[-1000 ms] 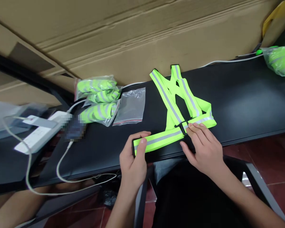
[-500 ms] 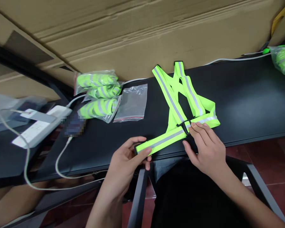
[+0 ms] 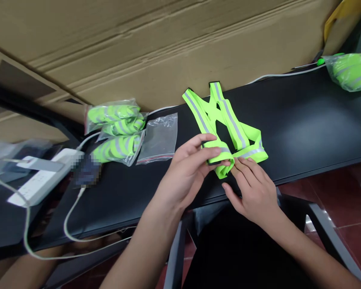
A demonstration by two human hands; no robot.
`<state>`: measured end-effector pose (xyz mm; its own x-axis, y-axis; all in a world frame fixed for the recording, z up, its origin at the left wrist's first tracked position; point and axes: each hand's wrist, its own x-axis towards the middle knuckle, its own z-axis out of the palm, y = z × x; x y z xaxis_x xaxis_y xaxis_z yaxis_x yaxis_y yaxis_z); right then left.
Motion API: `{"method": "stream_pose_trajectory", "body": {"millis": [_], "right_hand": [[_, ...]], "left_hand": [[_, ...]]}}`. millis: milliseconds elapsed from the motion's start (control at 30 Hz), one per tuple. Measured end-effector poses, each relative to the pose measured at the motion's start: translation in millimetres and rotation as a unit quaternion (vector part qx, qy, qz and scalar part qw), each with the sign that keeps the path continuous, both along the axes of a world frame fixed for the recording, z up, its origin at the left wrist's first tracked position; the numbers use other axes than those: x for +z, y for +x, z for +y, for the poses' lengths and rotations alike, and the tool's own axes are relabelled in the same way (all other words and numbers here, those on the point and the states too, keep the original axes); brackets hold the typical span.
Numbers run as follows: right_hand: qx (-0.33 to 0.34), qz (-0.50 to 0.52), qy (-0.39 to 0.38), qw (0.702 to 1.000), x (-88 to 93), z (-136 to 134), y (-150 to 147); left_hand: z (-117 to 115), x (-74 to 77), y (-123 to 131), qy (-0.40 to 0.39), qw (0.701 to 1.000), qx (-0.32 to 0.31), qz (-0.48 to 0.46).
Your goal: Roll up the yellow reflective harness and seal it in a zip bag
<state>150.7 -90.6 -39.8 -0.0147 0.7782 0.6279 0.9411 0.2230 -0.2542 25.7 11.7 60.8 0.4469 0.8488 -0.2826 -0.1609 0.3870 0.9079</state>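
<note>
A neon yellow reflective vest [image 3: 227, 118] with grey stripes and black buckles lies flat on the black table [image 3: 303, 116]. My left hand [image 3: 188, 170] is shut on its waist strap, which is folded into a loop with a black end showing. My right hand [image 3: 252, 188] presses on the strap right beside that fold, its fingertips on the vest and its thumb on the table. The buckle is hidden under my fingers.
Several clear bags of folded vests [image 3: 116, 132] and a flat clear zip bag [image 3: 158, 138] lie left of my hands. Further left are a white power strip [image 3: 43, 176], cables and a pixelated phone [image 3: 86, 170]. Cardboard [image 3: 168, 48] stands behind the table.
My left hand has moved up and to the right, carrying the strap's end with it and folding the strap over towards the buckle. My right hand has stayed on the vest.
</note>
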Motion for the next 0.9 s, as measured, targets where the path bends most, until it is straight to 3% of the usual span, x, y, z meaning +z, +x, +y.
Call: {"method": "stream_pose_trajectory", "body": {"millis": [200, 400, 700, 900], "right_hand": [[-0.027, -0.021, 0.019, 0.999, -1.2, -0.1, -1.1], [-0.027, -0.020, 0.053, 0.998, -5.4, 0.4, -0.7], [-0.018, -0.014, 0.064, 0.998, -5.6, 0.4, 1.1], [0.027, 0.077, 0.093, 0.992, -1.2, -3.9, 5.9]], "left_hand": [[12.2, -5.5, 43.4, -0.005, 0.986, -0.138, 0.091], [22.2, -15.1, 68.0, -0.012, 0.972, -0.183, 0.146], [40.2, -25.1, 65.8, 0.144, 0.925, -0.304, 0.176], [34.8, -33.7, 71.7, 0.342, 0.851, -0.300, 0.261]]}}
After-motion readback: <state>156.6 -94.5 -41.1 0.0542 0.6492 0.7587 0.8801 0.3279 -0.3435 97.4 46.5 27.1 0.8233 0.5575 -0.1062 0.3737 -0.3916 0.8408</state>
